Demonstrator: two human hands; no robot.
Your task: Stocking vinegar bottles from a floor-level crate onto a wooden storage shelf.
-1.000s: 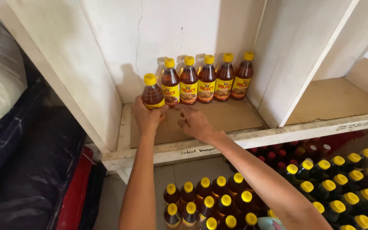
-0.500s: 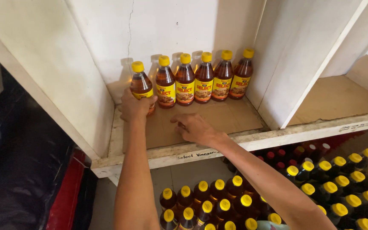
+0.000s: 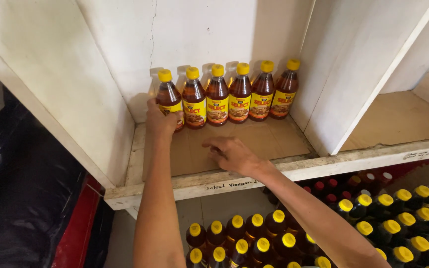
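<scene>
A row of several brown bottles with yellow caps and yellow-red labels stands against the back wall of a white shelf. My left hand grips the leftmost bottle, upright at the left end of that row, touching its neighbour. Fingers apart and holding nothing, my right hand rests flat on the cardboard sheet that lines the shelf, in front of the row.
A white upright divider closes the compartment on the right, with another cardboard-lined bay beyond. Below the shelf stand several more yellow-capped bottles and some red-capped ones. Black plastic and a red edge lie at lower left.
My left hand has pushed its bottle back and to the right, into line with the row at the wall. My right hand has slid a little toward the shelf's front edge.
</scene>
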